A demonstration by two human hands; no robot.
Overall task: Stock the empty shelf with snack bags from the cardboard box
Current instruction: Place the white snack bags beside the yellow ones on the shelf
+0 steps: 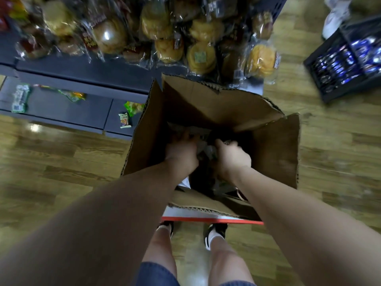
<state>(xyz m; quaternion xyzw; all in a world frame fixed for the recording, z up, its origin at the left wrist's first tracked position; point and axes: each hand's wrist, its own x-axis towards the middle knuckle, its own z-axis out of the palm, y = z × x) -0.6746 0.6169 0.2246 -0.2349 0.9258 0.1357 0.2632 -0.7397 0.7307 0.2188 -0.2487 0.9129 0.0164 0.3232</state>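
An open cardboard box (276, 153) stands on the wooden floor in front of me, its flaps up. Both my hands reach deep inside it. My left hand (181, 150) is curled around crinkly snack bags (204, 148) in the dark interior. My right hand (232, 156) grips the same bundle of bags from the right side. The bags are dim and mostly hidden by my hands. The low dark shelf (68, 109) lies to the left of the box, with a few small snack packets (19, 99) on it.
Above the box, an upper shelf is crowded with wrapped breads and pastries (165, 34). A black plastic crate (346, 60) of blue packets sits on the floor at the right, next to someone's white shoe (335, 17). My feet stand behind the box.
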